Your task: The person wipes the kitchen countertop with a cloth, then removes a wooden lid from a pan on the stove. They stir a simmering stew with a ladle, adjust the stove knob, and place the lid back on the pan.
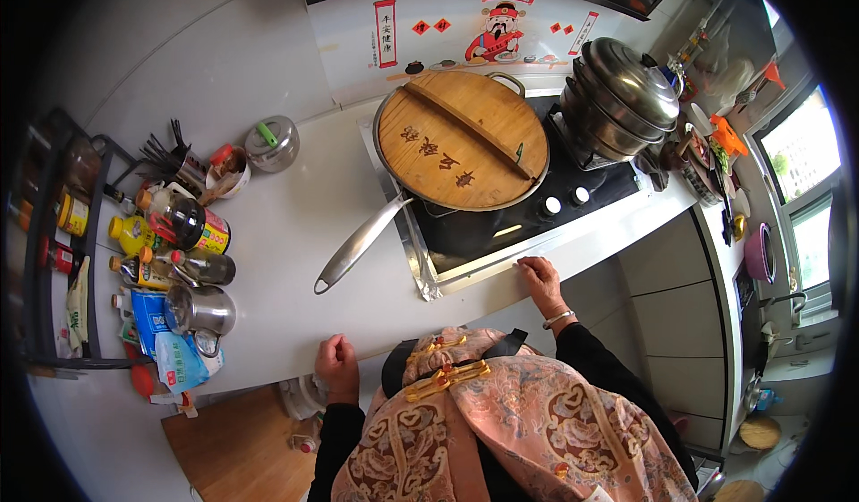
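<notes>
My left hand (337, 366) is curled at the front edge of the white countertop (288, 233), with nothing seen in it. At the counter edge below the gas stove (470, 240), my right hand (539, 280) rests with its fingers bent and holds nothing visible. A wok (379, 149) with a long metal handle sits on the left burner, covered by a round wooden lid (463, 160) that has a wooden bar across it. The handle points toward my left hand. On the right burner stands a stacked steel steamer pot (614, 106) with its lid on.
Sauce bottles (205, 267), a steel pitcher (208, 311) and a blue bag (151, 314) crowd the left side by a black rack (97, 267). A lidded steel pot (272, 143) stands near the wall. Dishes and an orange item (728, 136) lie at the far right.
</notes>
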